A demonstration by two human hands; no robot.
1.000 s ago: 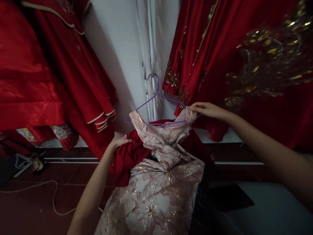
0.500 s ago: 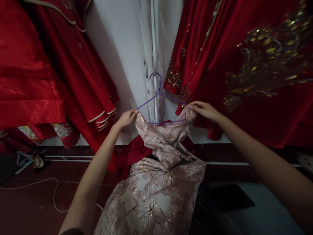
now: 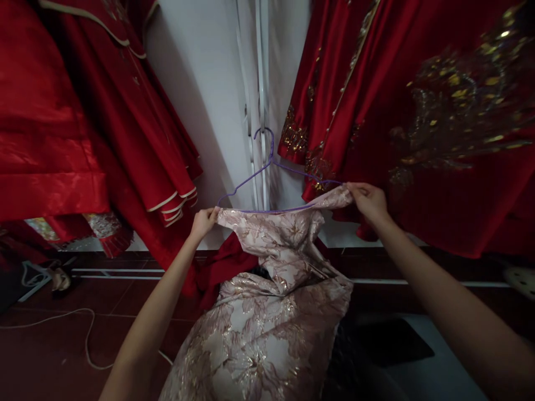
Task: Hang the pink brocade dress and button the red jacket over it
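A pale pink dress (image 3: 288,228) with a metallic floral pattern stretches from the middle of the view down toward me. Its top edge is pulled wide along the lower bar of a purple hanger (image 3: 271,157). My left hand (image 3: 204,223) pinches the dress's left upper corner beside the hanger's left end. At the other side, my right hand (image 3: 368,201) grips the right shoulder part of the dress, close to the hanger's right end. The hanger's hook points up in front of a white upright pole; whether it touches the pole I cannot tell.
Red garments (image 3: 167,167) hang on the left, and red gold-embroidered ones (image 3: 334,111) on the right. A white rack pole (image 3: 261,67) stands in the corner. Low white bars (image 3: 121,273) run above the tiled floor. A white cable (image 3: 90,328) and shoes (image 3: 61,278) lie at left.
Both hands have moved apart, left hand outward and down, right hand outward to the right. The dress's top is now stretched wider, and the hanger's ends show at both shoulders.
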